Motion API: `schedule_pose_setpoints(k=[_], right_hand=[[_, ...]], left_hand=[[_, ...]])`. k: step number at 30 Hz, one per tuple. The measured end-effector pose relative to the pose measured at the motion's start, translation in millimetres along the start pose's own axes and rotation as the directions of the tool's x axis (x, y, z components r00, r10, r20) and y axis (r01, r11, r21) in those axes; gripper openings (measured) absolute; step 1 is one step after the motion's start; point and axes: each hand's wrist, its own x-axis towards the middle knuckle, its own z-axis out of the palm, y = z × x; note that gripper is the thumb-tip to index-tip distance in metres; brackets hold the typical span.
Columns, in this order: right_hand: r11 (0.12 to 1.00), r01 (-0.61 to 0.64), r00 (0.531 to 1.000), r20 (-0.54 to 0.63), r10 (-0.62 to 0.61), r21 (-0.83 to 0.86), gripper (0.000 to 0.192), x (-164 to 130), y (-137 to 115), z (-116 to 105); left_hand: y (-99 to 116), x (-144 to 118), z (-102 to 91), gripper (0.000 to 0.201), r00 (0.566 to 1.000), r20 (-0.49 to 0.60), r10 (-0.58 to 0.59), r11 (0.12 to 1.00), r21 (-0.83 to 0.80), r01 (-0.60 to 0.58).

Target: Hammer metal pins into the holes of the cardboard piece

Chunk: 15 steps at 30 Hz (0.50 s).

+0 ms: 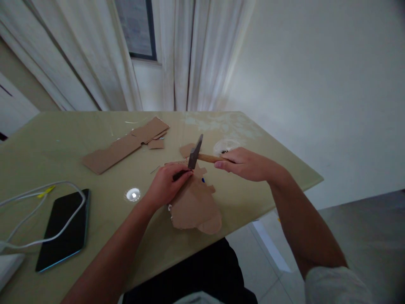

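Observation:
My right hand [242, 164] is closed around the wooden handle of a hammer [207, 158]. Its dark metal head is just above the thumb and fingertips of my left hand [167, 182], close to or touching what lies there. A brown piece of cardboard [196, 207], cut in an irregular shape with a rounded lower end, lies on the table under my left hand. The left thumb and forefinger are pinched together at its upper part; whatever is between them is too small or hidden to make out. A small blue spot shows at the cardboard's right edge.
Long cardboard strips [118, 152] lie further back on the left. A clear shallow dish [223, 145] with small dark bits sits behind my right hand. At left are a black tablet [65, 228] and a white cable [41, 241]. The table's near edge runs below the cardboard.

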Motion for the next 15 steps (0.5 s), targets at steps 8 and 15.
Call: schedule_pose_setpoints(k=[8, 15], right_hand=[[0.999, 0.016, 0.997, -0.074, -0.012, 0.049, 0.061, 0.5, -0.5, 0.3], [0.999, 0.020, 0.996, -0.088, -0.017, 0.030, 0.060, -0.2, -0.2, 0.2]], left_hand=[[-1.7, -0.1, -0.1, 0.022, 1.000, -0.004, 0.009, 1.000, -0.015, -0.009], [-3.7, -0.5, 1.2, 0.020, 1.000, 0.001, 0.016, 1.000, -0.008, -0.016]])
